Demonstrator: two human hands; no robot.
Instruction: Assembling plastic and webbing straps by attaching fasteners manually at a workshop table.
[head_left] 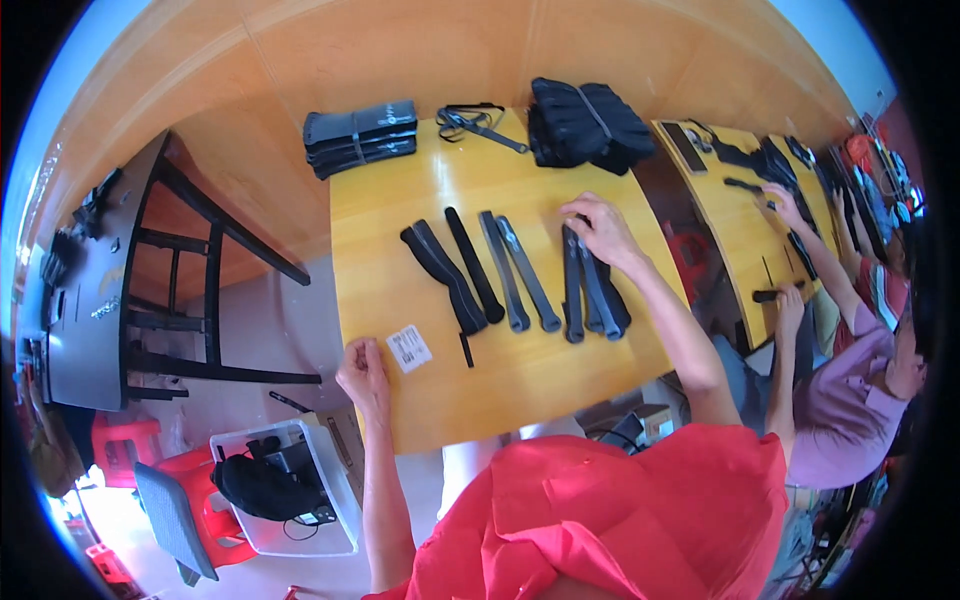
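Observation:
My right hand (603, 232) pinches the far end of a grey strap (573, 285) in the bundle on the right of the table. More dark straps (606, 295) lie under and beside that hand. My left hand (366, 382) is at the table's left edge with its fingers curled; whether anything is in them is hidden. Right beside it lies a white printed label (409, 348). In the middle are a pair of grey straps (522, 270), a narrow black strap (474, 265) and a wider black folded strap (445, 275), with a short thin black strip (466, 350) by its near end.
Bundled grey straps (360, 138), a loose looped strap (478, 127) and a tied black stack (588, 125) stand along the far edge of the yellow table (400, 418). A white bin (345, 535) is at lower left. At right, a person (840, 400) works at another table (725, 215).

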